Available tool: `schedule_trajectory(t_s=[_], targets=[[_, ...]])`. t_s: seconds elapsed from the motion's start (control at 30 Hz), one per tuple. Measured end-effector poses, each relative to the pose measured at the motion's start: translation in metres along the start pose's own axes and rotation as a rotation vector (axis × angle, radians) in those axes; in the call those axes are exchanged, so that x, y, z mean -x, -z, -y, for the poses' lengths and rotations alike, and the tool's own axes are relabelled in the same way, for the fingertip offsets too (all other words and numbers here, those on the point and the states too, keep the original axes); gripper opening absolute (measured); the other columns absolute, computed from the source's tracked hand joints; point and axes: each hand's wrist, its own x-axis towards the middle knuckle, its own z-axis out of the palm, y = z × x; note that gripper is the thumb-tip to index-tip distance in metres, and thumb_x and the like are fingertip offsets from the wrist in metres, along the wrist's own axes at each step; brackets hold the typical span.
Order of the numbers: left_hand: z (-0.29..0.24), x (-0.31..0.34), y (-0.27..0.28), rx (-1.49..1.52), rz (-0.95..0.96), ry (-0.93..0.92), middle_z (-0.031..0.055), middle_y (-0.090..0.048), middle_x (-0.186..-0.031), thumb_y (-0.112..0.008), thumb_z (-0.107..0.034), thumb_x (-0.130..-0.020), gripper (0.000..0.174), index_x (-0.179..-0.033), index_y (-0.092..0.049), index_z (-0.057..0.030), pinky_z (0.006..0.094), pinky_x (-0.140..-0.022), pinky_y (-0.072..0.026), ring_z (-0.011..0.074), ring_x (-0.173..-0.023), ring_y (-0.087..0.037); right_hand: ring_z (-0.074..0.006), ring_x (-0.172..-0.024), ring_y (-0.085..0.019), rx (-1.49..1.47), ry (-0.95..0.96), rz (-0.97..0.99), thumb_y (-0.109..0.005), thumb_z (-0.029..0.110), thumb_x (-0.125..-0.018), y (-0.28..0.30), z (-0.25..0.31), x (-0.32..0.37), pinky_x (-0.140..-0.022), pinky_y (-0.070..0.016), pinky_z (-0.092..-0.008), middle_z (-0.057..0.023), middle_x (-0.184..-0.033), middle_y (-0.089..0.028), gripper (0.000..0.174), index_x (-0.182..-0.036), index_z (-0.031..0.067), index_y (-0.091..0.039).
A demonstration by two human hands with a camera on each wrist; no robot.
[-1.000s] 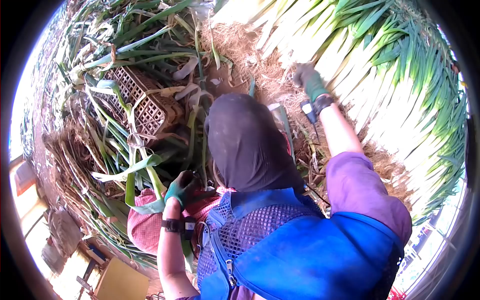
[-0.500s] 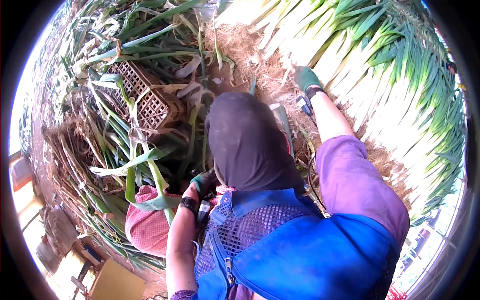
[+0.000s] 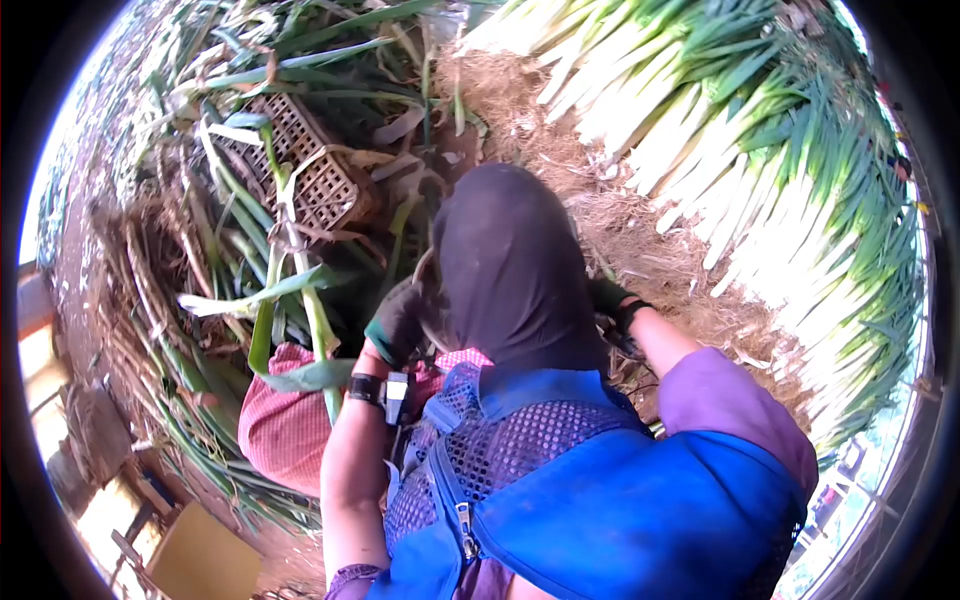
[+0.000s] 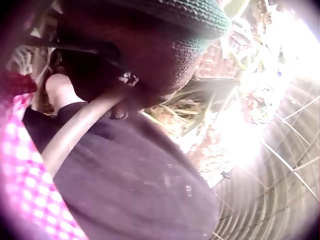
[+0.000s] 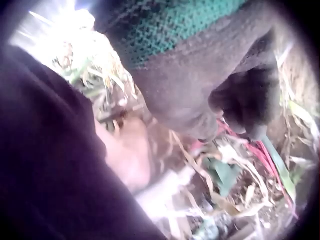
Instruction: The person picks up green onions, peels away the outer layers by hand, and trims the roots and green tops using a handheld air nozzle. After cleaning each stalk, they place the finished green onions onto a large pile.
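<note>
Both hands wear dark-palmed gloves with green cuffs. My left hand (image 3: 398, 322) is close to the chest, left of the dark head covering (image 3: 515, 270). In the left wrist view its curled fingers grip a pale, smooth stalk (image 4: 80, 125) that slants down past a pink checked cloth (image 4: 25, 165). My right hand (image 3: 608, 297) is low on the other side, partly hidden by the head covering. Its curled fingers hold thin red twine (image 5: 265, 157), which trails over dry leaf scraps (image 5: 220, 175) in the right wrist view.
Trimmed leeks (image 3: 740, 190) lie in a long row to the right, white ends inward, beside a strip of cut roots (image 3: 640, 240). A slatted plastic crate (image 3: 320, 190) stands among loose leek leaves at left. A yellowish board (image 3: 200, 560) is at lower left.
My right hand has come back from the leek row to beside the head covering. My left hand has moved up and slightly forward, close to the head covering's left side.
</note>
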Motion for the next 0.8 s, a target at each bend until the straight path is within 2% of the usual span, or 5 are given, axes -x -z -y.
schedule_trajectory(t_s=[0.07, 0.23, 0.43, 0.6, 0.8], targets=[[-0.017, 0.016, -0.002, -0.091, 0.006, -0.100, -0.0037, -0.056, -0.081, -0.059, -0.017, -0.095, 0.015, -0.109, -0.057, -0.0107, 0.0239, -0.062, -0.0497, 0.0093, -0.067, -0.055, -0.0310, -0.090, -0.063, 0.268, 0.012, -0.196, -0.054, 0.031, -0.093, 0.049, 0.037, -0.001, -0.078, -0.0506, -0.0413, -0.0174, -0.098, -0.066, 0.030, -0.107, 0.0064, -0.064], [-0.041, 0.067, -0.022, -0.078, 0.143, -0.333, -0.0034, -0.060, -0.093, -0.065, -0.012, -0.090, 0.035, -0.123, -0.056, -0.0079, 0.0264, -0.076, -0.0503, 0.0102, -0.080, -0.058, -0.0100, -0.068, -0.050, -0.714, 0.396, -0.601, -0.060, 0.017, -0.095, 0.155, 0.178, -0.002, -0.062, -0.0445, -0.0257, -0.0008, -0.079, -0.059, 0.015, -0.098, 0.0021, -0.061], [-0.036, 0.142, -0.054, -0.271, 0.034, -0.508, 0.0016, -0.063, -0.096, -0.068, -0.009, -0.088, 0.040, -0.126, -0.054, -0.0065, 0.0311, -0.082, -0.0525, 0.0154, -0.087, -0.063, -0.0164, -0.115, -0.056, -0.649, 0.847, -0.173, -0.061, 0.014, -0.094, 0.149, 0.379, 0.045, -0.100, -0.0429, -0.0251, -0.0078, -0.125, -0.059, 0.041, -0.132, -0.0001, -0.051], [-0.016, 0.165, -0.058, -0.494, 0.049, -0.674, -0.0003, -0.061, -0.097, -0.064, -0.007, -0.093, 0.036, -0.127, -0.051, -0.0052, 0.0274, -0.081, -0.0504, 0.0094, -0.088, -0.059, -0.0152, -0.114, -0.057, -0.373, 1.233, -0.139, -0.056, 0.012, -0.096, 0.069, 0.452, -0.020, -0.096, -0.0472, -0.0254, -0.0110, -0.124, -0.060, 0.041, -0.134, -0.0007, -0.047], [0.000, 0.184, -0.033, -0.881, 0.014, -0.684, 0.0059, -0.065, -0.109, -0.064, -0.019, -0.094, 0.037, -0.126, -0.054, -0.0037, 0.0270, -0.089, -0.0485, 0.0128, -0.100, -0.060, -0.0112, -0.074, -0.062, -0.728, 0.619, 0.407, -0.068, 0.018, -0.088, -0.001, 0.497, 0.011, -0.060, -0.0485, -0.0233, -0.0043, -0.085, -0.065, 0.017, -0.093, 0.0033, -0.061]])
